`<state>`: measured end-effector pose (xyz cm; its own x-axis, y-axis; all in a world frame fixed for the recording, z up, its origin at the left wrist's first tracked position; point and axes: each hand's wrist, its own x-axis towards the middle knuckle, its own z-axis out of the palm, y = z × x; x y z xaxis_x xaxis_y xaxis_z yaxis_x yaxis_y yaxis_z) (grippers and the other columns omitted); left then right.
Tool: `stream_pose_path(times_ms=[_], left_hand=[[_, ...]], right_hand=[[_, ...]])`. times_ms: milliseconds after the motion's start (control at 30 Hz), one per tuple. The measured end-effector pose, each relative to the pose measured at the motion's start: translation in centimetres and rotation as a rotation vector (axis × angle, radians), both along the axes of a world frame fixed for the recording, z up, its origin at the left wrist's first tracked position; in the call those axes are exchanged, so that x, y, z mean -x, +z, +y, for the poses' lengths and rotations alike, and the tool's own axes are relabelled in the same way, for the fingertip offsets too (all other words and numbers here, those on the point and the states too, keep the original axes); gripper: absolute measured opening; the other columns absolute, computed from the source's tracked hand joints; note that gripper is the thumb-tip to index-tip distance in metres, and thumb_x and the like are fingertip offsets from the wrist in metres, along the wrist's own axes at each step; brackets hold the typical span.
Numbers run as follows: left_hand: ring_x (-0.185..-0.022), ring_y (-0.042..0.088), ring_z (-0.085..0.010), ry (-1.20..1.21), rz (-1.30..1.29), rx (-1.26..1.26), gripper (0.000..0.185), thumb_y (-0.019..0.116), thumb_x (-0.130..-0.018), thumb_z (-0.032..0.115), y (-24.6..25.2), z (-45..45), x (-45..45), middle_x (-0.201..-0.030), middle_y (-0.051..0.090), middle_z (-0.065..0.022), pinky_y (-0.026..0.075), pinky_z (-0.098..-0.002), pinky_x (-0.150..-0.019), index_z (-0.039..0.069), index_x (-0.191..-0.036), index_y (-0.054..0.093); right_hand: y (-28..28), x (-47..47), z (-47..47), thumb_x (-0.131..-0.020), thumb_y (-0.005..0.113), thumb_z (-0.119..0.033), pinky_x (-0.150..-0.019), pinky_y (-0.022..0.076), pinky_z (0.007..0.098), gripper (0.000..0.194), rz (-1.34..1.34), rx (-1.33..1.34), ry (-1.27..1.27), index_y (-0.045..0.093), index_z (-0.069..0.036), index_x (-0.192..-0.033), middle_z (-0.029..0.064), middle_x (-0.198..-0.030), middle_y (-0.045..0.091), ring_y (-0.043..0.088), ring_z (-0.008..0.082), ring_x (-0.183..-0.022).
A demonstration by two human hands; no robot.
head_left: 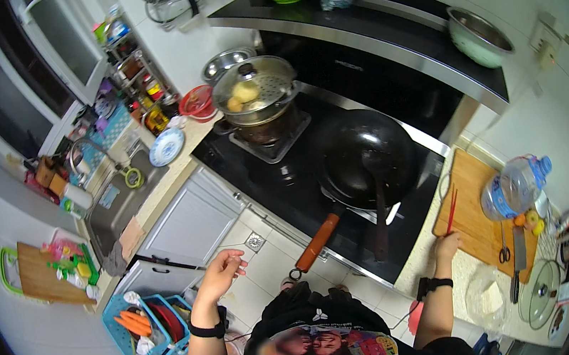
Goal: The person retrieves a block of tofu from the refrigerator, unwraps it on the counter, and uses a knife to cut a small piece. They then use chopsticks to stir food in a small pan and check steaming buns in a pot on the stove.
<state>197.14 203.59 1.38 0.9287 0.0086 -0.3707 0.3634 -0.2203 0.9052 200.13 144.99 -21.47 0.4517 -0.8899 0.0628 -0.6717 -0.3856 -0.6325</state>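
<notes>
My left hand (226, 272) is raised over the tiled floor in front of the stove, fingers loosely curled and apart, holding nothing. On the right, my right hand (448, 248) grips the lower end of a pair of red chopsticks (452, 212) at the edge of a wooden cutting board (465, 180). Between my hands stands a black wok (348, 169) on the burner, its brown wooden handle (318, 243) pointing toward me. A dark spatula (380, 218) leans in the wok with its handle over the stove's front. Scissors (504, 251) and a cleaver (519, 251) lie on the board.
A lidded steamer pot (257, 95) holding food stands on the rear left burner. Beside the board are a large plastic bottle (507, 191), a bagged white block (491, 298) and a glass lid (540, 294). The sink (120, 199) and a blue basket with carrots (118, 307) are left.
</notes>
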Motion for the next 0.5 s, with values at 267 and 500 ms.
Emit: stream_pose_path(times_ms=[267, 500], left_hand=[[-0.079, 0.059, -0.0116, -0.069, -0.272, -0.189, 0.023, 0.050, -0.100, 0.020, 5.8, 7.6, -9.7, -0.092, 0.064, -0.0048, 0.048, -0.0255, -0.071, 0.003, -0.116, 0.057], [-0.079, 0.058, -0.0096, -0.262, -0.596, -0.316, 0.022, 0.055, -0.097, 0.017, 13.0, 13.2, -26.2, -0.086, 0.062, -0.0025, 0.048, -0.0252, -0.072, 0.001, -0.113, 0.058]], right_hand=[[7.8, 4.5, 1.5, -0.089, 0.033, 0.005, -0.048, 0.0513, 0.0363, 0.051, -0.246, -0.433, 0.450, 0.037, -0.001, -0.140, 0.0104, -0.068, 0.052, 0.058, 0.0221, -0.052], [20.3, 9.5, 12.1, -0.101, 0.040, -0.031, -0.077, 0.0566, 0.0376, 0.031, -0.713, -0.570, 0.370, 0.056, -0.005, -0.108, 0.0171, -0.112, 0.064, 0.063, 0.0266, -0.107]])
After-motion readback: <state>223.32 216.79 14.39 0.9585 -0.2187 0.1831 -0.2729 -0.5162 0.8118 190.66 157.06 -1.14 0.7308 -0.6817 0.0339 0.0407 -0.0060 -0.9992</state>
